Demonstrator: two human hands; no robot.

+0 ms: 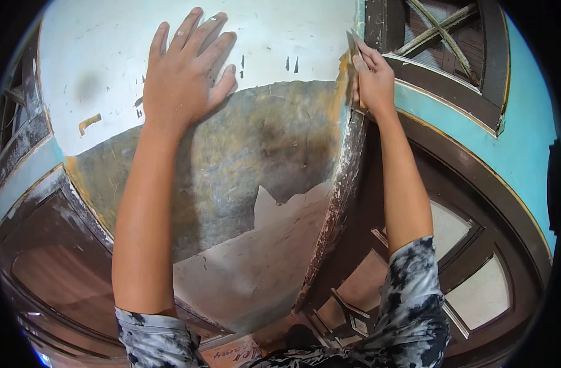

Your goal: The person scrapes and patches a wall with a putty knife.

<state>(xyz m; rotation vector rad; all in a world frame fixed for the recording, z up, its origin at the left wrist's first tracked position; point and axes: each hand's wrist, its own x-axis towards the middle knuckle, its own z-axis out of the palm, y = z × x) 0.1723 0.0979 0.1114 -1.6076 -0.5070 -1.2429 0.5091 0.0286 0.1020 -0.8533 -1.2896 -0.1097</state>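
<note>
Turquoise wall point(530, 135), brown door point(467, 265) (pale-paneled)

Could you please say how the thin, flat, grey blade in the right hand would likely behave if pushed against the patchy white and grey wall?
The thin, flat, grey blade would probably flex slightly rather than flop, since it looks slim yet straight. It is likely light for its size, as the right hand alone holds it.

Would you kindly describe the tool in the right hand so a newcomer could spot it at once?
Find the wall, white above and stained below, and follow its right edge up to the right hand. The tool is the thin grey blade pointing up from that grip; nothing else here is hand-held.
</note>
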